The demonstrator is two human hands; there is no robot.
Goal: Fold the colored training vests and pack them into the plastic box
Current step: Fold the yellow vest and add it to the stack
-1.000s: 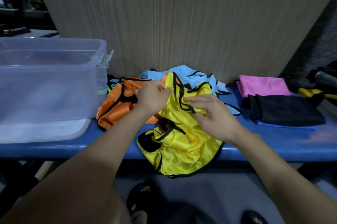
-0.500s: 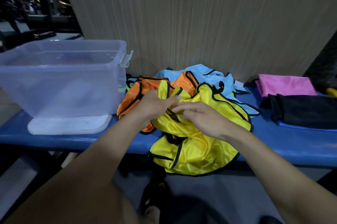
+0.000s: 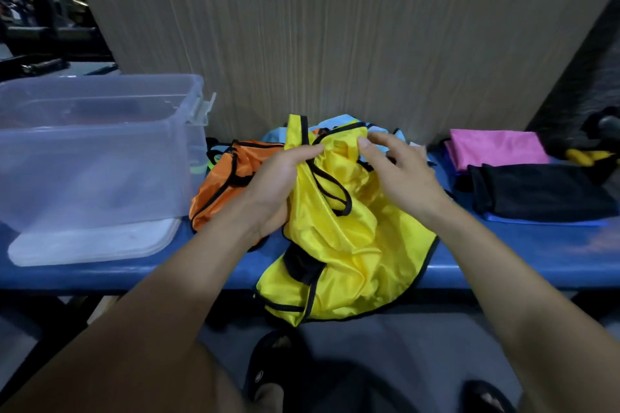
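A crumpled yellow vest (image 3: 349,244) with black trim lies on the blue bench (image 3: 523,258) and hangs over its front edge. My left hand (image 3: 275,187) grips the vest's upper left part, fingers curled round the fabric. My right hand (image 3: 399,174) pinches the top edge of the vest with thumb and fingers. An orange vest (image 3: 228,181) lies bunched behind my left hand. A light blue vest (image 3: 342,120) peeks out behind the yellow one. The clear plastic box (image 3: 94,157) stands at the left on the bench.
A white lid (image 3: 97,241) lies under the box. Folded pink cloth (image 3: 493,147) and black cloth (image 3: 543,191) sit at the right on the bench. A wood-grain wall (image 3: 335,36) rises right behind. My sandalled feet (image 3: 268,379) are on the floor below.
Both hands have lifted the yellow vest's top edge upward and spread slightly apart. The vest now covers more of the orange and blue ones.
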